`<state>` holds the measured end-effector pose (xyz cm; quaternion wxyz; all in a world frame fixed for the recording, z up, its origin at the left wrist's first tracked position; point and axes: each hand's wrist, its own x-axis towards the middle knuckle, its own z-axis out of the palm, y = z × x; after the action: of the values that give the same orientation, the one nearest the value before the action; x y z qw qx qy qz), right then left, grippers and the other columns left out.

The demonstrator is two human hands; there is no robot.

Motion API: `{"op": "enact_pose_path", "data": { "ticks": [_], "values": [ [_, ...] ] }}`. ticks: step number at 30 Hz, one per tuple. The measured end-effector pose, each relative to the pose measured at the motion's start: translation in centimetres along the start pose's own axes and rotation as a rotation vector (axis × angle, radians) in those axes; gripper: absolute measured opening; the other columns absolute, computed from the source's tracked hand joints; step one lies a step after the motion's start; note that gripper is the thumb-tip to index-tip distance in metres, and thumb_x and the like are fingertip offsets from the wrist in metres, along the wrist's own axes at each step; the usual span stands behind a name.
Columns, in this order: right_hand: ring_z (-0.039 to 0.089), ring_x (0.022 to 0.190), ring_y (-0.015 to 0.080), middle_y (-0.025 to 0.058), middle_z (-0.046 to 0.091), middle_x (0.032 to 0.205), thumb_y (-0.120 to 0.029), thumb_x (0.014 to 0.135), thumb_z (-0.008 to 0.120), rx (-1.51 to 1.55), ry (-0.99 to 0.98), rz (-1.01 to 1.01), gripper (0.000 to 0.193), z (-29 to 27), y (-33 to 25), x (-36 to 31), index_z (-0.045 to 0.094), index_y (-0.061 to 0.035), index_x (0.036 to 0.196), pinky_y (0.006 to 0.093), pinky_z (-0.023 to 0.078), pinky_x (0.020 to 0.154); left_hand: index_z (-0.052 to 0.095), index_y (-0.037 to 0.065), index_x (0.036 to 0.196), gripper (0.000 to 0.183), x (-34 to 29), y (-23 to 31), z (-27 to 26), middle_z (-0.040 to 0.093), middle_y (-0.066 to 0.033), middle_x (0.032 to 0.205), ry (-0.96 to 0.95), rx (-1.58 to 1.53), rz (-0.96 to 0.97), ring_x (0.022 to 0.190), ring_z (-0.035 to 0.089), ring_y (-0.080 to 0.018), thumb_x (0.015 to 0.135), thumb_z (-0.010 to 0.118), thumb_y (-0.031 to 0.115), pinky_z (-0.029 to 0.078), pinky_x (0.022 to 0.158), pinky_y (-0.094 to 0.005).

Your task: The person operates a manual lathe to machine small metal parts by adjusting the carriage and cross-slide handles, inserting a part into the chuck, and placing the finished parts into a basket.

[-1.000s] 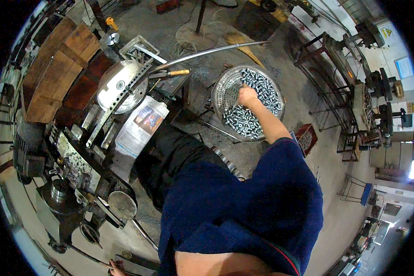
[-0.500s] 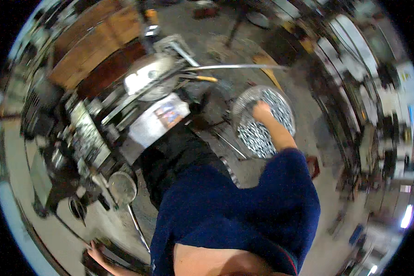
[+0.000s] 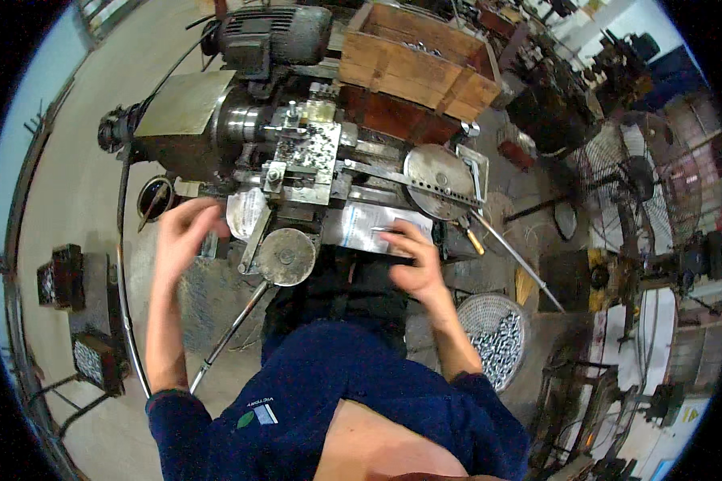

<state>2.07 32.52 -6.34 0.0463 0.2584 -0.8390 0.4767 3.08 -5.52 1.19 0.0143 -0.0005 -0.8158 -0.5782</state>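
Observation:
My left hand [image 3: 191, 230] is raised at the left of the lathe-like machine [image 3: 305, 152], near a pale pad [image 3: 247, 214]. Its fingers curl toward the thumb but are blurred, so a grip cannot be made out. My right hand [image 3: 415, 260] hovers over a white sheet [image 3: 361, 224] in front of the machine. Its fingers and thumb are apart, and a small metallic glint lies by the fingertips. A round basket [image 3: 467, 309] of small silver metal parts [image 3: 499, 346] stands to the right, below my right forearm.
A round metal disc [image 3: 287, 256] on a long lever stands before my lap. Another disc [image 3: 441, 180] and a perforated bar [image 3: 409, 183] sit at the right of the machine. Behind are a motor [image 3: 273, 38] and a wooden crate [image 3: 425, 76]. A dark pot [image 3: 154, 198] stands left.
My right hand has left the basket and come over the white sheet. My left hand has risen from the lower left to beside the machine. The view has turned left.

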Motion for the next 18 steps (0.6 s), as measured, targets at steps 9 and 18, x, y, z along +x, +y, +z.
{"op": "enact_pose_path", "data": {
  "ticks": [9, 18],
  "values": [
    [0.05, 0.099, 0.0343, 0.0189, 0.05, 0.115, -0.022, 0.057, 0.058, 0.172, -0.207, -0.45, 0.052, 6.7, -8.3, 9.0, 0.059, -0.0025, 0.105, 0.0391, 0.04, 0.088, 0.061, -0.001, 0.075, 0.048, 0.8, -1.7, 7.1, 0.061, -0.0105, 0.064, -0.391, -0.667, -0.139, 0.058, 0.059, -0.0177, 0.092, 0.043, 0.039, 0.046, 0.06, -0.0292],
    [0.048, 0.097, 0.0352, 0.0187, 0.051, 0.107, -0.017, 0.055, 0.061, -0.118, -0.309, -0.563, 0.048, 8.2, -9.6, 12.3, 0.058, 0.0012, 0.099, 0.0408, 0.044, 0.082, 0.06, -0.001, 0.071, 0.034, 2.0, -1.8, 4.7, 0.053, -0.001, 0.054, -0.118, -0.204, 0.023, 0.049, 0.05, -0.0072, 0.087, 0.056, 0.029, 0.039, 0.045, -0.0227]
  ]
}}
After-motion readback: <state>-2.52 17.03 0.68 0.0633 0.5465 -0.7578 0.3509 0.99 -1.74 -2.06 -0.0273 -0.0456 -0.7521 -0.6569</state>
